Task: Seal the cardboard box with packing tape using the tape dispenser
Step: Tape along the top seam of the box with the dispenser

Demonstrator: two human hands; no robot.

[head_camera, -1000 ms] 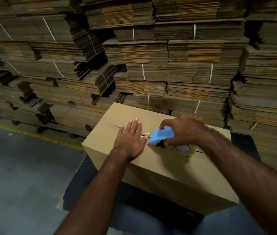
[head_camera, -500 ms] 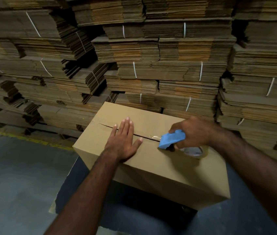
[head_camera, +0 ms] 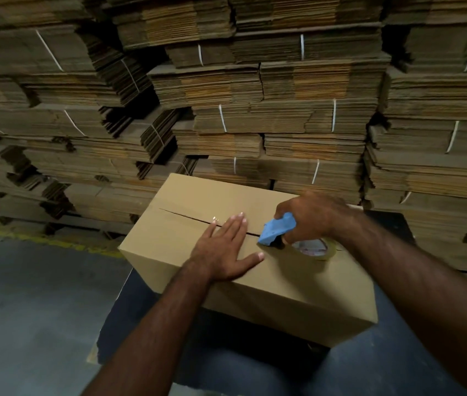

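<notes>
A closed brown cardboard box (head_camera: pixel 298 292) sits in front of me on a dark surface. Its top seam runs from the far left towards the right. My left hand (head_camera: pixel 225 248) lies flat on the top, fingers spread across the seam. My right hand (head_camera: pixel 312 217) grips a blue tape dispenser (head_camera: pixel 276 231) with a roll of clear tape (head_camera: pixel 313 248), pressed on the seam just right of my left hand. A short glossy strip of tape shows on the seam by my left fingertips.
Tall stacks of flattened, strapped cardboard (head_camera: pixel 255 110) fill the whole background close behind the box. Grey concrete floor (head_camera: pixel 26 295) with a yellow line (head_camera: pixel 55 244) lies to the left. The dark platform (head_camera: pixel 226 338) under the box extends towards me.
The dispenser has slid right along the seam and my left hand has followed it, now lying further right across the seam. The view has also shifted.
</notes>
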